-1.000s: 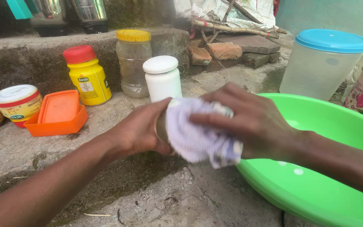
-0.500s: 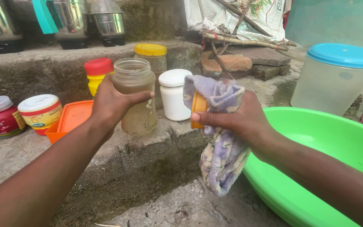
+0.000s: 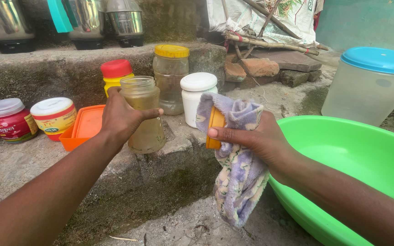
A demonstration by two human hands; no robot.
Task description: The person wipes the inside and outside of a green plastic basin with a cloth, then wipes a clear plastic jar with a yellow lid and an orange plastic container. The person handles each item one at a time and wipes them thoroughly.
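Left hand (image 3: pixel 121 116) has its fingers wrapped round an open jar (image 3: pixel 143 114), clear and a bit cloudy, lid off, standing upright on the stone ledge (image 3: pixel 33 159). Right hand (image 3: pixel 263 141) pinches an orange lid (image 3: pixel 215 127) inside a purple floral cloth (image 3: pixel 238 177), thumb pressed on the lid's edge, fingers closed behind it, the rest of the cloth hanging down. Lid sits just right of the jar, not touching it. Pretty crowded back there: a yellow-lidded jar (image 3: pixel 171 77) and a white tub (image 3: pixel 198 98) right behind, a red-capped yellow bottle (image 3: pixel 116 73) half hidden by the held jar, an orange box (image 3: pixel 85 125) partly behind the left wrist, then two short tubs (image 3: pixel 53 116) further left. Big green basin (image 3: pixel 356 159) sits under the right forearm, with a blue-lidded container (image 3: pixel 372 84) beyond it. Steel pots (image 3: pixel 124 20) line the upper step.
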